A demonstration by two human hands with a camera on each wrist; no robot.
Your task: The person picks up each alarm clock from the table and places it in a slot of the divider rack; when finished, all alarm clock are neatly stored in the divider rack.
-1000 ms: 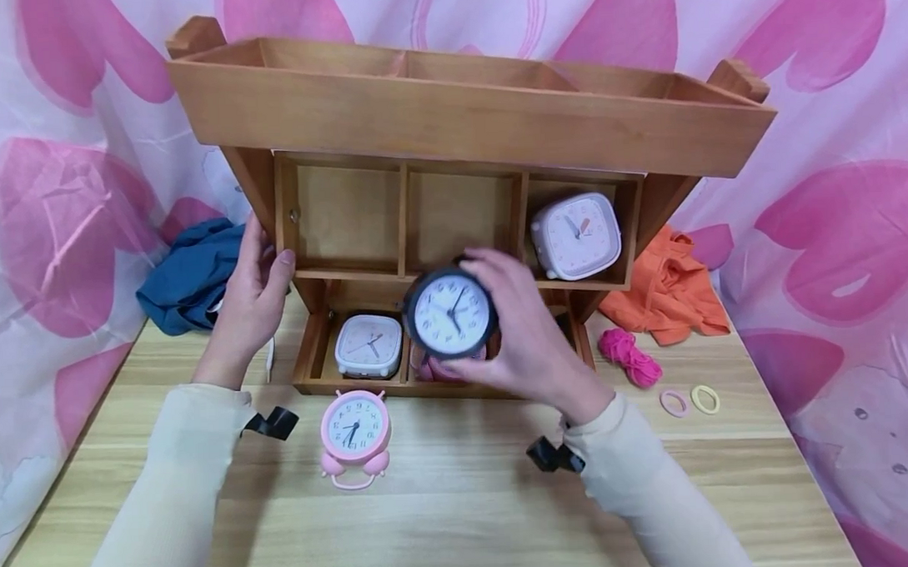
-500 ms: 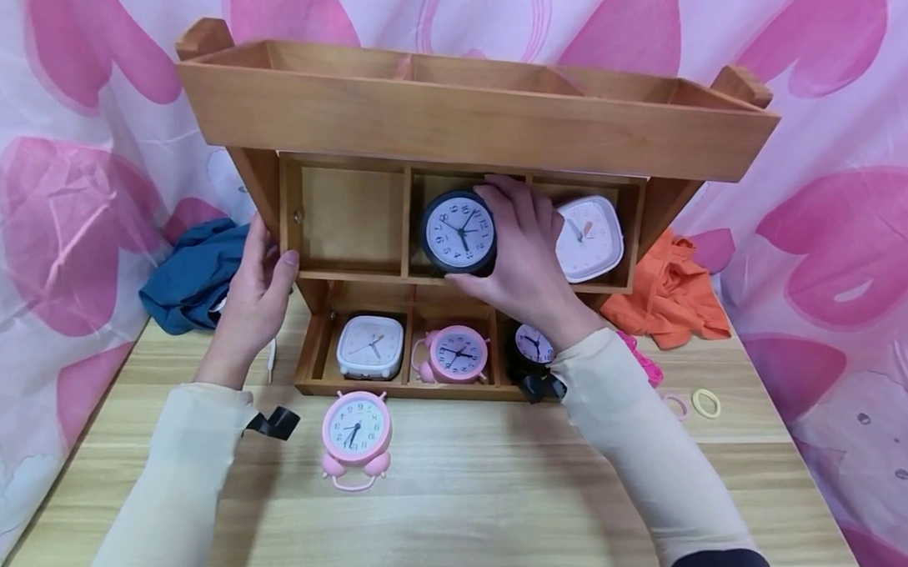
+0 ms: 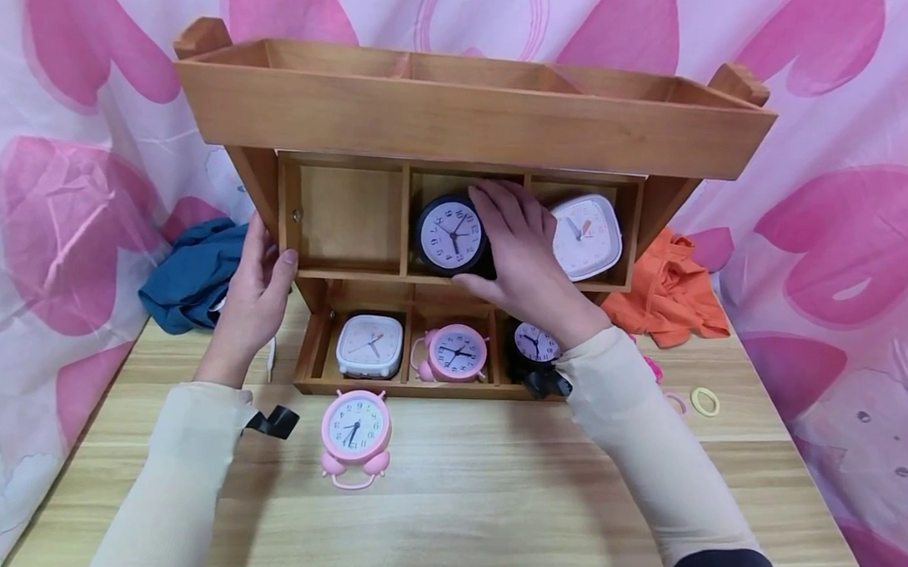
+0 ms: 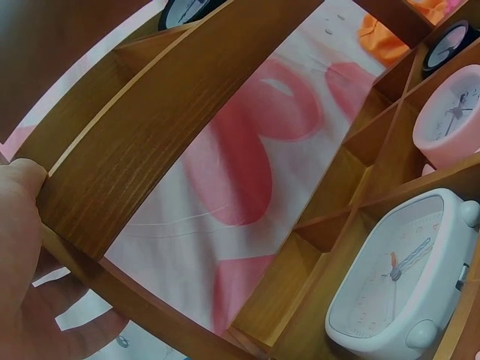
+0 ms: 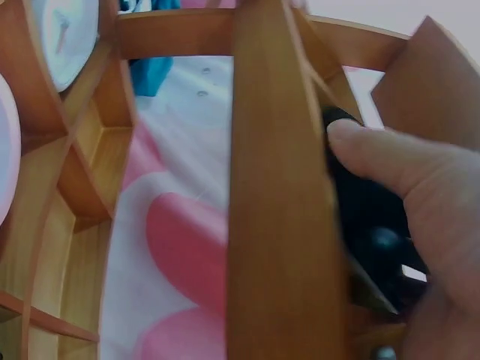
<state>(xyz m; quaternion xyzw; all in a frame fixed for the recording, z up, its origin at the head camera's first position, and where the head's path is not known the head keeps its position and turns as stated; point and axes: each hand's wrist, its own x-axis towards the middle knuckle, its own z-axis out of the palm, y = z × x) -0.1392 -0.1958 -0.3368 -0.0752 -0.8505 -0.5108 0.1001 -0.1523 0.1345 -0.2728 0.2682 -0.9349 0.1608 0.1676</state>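
The right hand [image 3: 524, 248] grips the black clock [image 3: 450, 233] — it sits in the shelf's [image 3: 463, 125] middle upper compartment, just left of the palm. The left hand [image 3: 255, 295] clasps the shelf's left edge.

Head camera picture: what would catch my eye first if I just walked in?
The tiered wooden shelf rack full of alarm clocks, standing on the pale wood table. The right hand grips a round black alarm clock in the middle cubby of the upper row, while the left hand holds the rack's left side. A pink twin-bell clock lies in front on the table.
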